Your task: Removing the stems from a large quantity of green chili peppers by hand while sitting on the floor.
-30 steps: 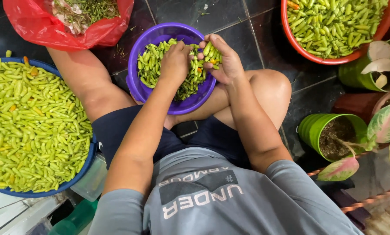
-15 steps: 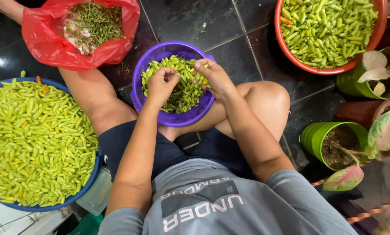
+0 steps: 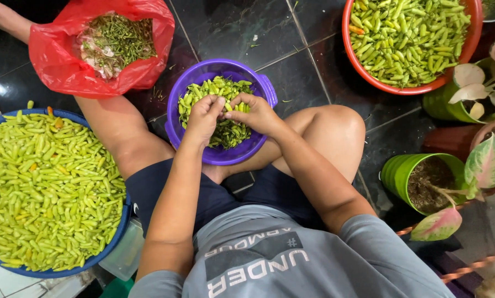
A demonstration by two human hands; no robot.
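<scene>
Moved: both hands drawn together since the earlier frame — now meeting over the round purple plastic bowl.
Left hand: fingers curled, pinching one small green chilli.
Right hand: fingertips closed on the same chilli.

Bowl: sitting on the floor between the person's legs, holding chillies.
Hands: left hand and right hand meeting over the bowl, fingertips touching.
Left basin: lying to the person's left, against the left thigh, filled with peppers.
Bag: lying ahead of the left basin, holding stems.
Right basin: sitting ahead to the right.
Plant pot: standing right of the right knee.
</scene>
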